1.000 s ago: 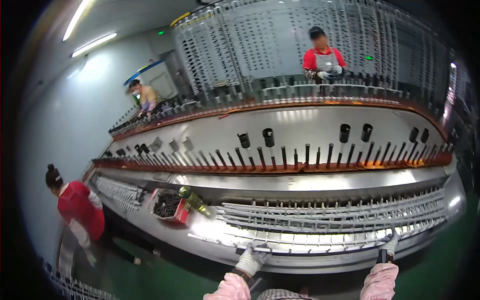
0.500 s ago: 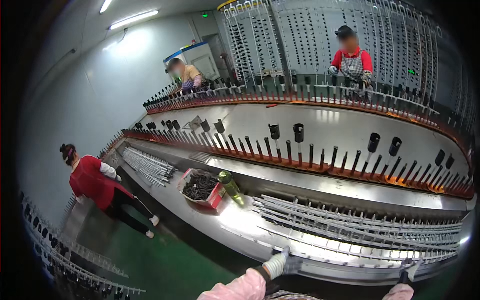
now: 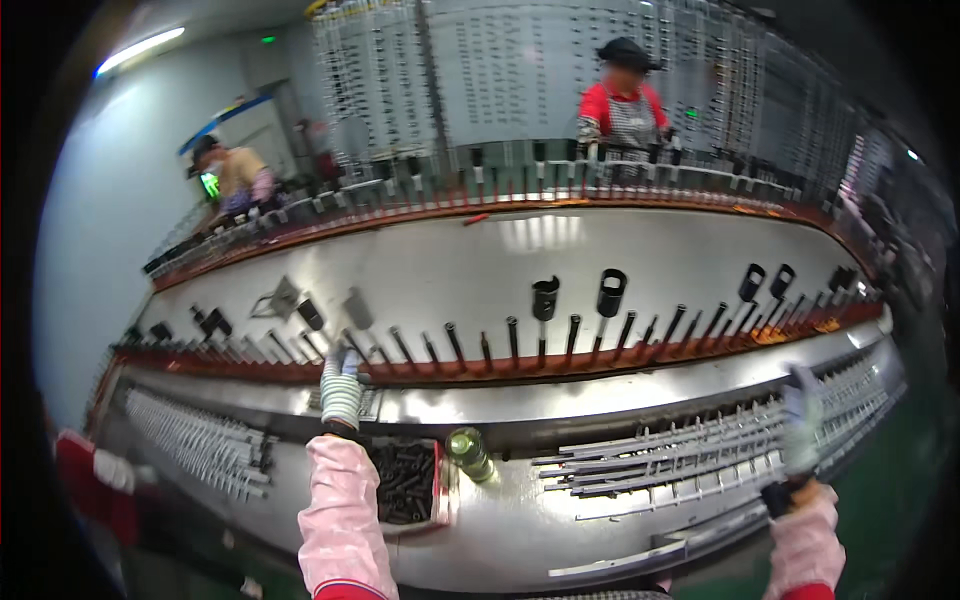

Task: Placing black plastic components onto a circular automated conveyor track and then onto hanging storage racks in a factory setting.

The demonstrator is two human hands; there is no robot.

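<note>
Head view: black parts [image 3: 405, 482] in red box [image 3: 438, 490]; left hand [image 3: 341, 388] by posts [image 3: 401, 344], right hand [image 3: 800, 425] by bars [image 3: 670, 461], each grip unclear.

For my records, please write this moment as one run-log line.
left hand: near upright posts | right hand: blurred, near metal racks | box: beside green bottle | grips: unclear

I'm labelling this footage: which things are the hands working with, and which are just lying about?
At or near the hands:
- upright dark-tipped rods, by the left hand; contact unclear
- grey metal racks, by the blurred right hand; grip unclear

Apparently just lying about:
- green bottle
- box of black parts
- similar racks on the left
</note>
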